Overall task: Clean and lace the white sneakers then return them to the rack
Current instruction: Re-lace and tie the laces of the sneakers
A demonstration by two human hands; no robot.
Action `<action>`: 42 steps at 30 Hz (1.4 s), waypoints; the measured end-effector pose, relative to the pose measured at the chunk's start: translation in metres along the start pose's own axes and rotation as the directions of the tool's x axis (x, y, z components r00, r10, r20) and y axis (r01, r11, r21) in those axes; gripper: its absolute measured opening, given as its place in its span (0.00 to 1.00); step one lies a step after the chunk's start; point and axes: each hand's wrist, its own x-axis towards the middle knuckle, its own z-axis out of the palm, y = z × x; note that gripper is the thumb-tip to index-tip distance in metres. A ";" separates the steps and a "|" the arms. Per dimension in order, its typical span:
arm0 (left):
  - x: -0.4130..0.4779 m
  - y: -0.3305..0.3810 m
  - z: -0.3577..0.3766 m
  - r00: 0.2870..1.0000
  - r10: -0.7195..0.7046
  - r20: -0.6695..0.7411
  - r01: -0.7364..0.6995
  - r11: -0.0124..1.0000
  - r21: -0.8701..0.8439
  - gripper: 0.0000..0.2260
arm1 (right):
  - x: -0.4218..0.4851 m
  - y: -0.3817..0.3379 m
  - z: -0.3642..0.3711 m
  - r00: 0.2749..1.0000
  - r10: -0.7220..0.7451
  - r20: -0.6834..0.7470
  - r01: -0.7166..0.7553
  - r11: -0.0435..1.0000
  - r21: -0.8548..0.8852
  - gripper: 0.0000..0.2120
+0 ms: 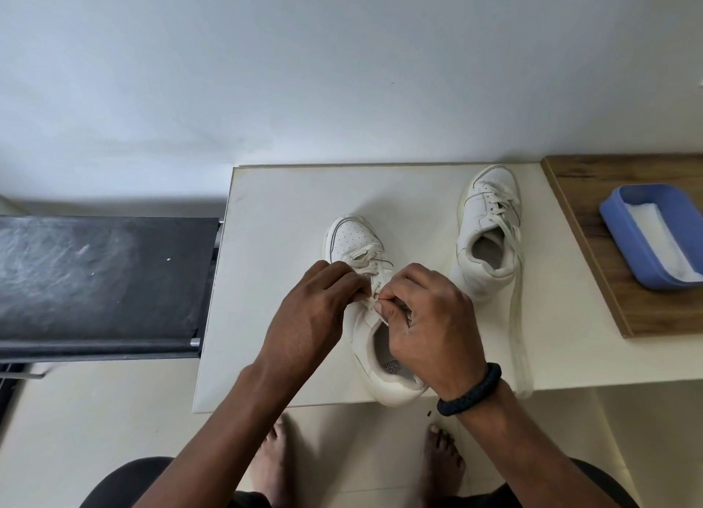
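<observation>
Lacing looks about half done: the left hand (315, 309) and right hand (426, 317) pinch the lace (371, 298) of the near sneaker (365, 302) on the table (274, 279), while the far sneaker (487, 233), laced but untied, trails loose ends, neither returned to the rack.

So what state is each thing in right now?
Near sneaker: upright, partly laced.
Far sneaker: laced, untied, ends trailing loose.
Left hand: pinching the near sneaker's lace.
Right hand: pinching the same lace.
Blue tub: open, white cloth inside.
</observation>
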 end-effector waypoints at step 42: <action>-0.003 0.010 0.004 0.990 -0.132 -0.059 0.130 0.991 -0.026 0.14 | 0.008 0.019 0.013 0.997 -0.052 0.050 0.047 0.994 0.094 0.07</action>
